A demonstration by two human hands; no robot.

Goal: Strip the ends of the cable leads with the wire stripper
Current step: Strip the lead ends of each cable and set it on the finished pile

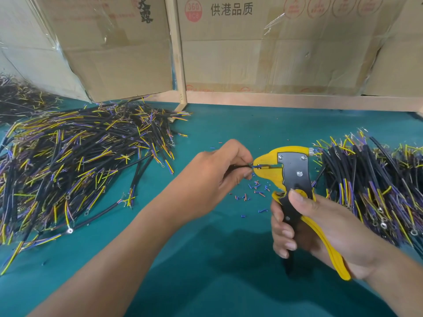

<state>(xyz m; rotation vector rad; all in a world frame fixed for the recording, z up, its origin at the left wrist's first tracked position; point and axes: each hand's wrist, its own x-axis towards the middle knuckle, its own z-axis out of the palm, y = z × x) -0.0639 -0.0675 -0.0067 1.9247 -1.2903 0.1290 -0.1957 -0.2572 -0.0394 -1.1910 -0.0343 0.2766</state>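
The left hand point(225, 167) pinches a cable point(240, 166), feeding its leads into the wire stripper point(290, 177) mouth — held level so they seat squarely. The right hand point(304, 227) grips the handles, ready to squeeze; insulation scraps point(256, 191) lie just below on the counter point(217, 259).

Lead tips point(256, 166) inside stripper head point(266, 167)

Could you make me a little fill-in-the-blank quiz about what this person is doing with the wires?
1. The right hand grips a yellow and black ____.
2. The left hand pinches a cable whose leads enter the tool's ____.
3. Small cut insulation bits lie on the ____ table cover.
4. Behind the table stand ____ boxes.

Missing words: wire stripper; jaws; green; cardboard
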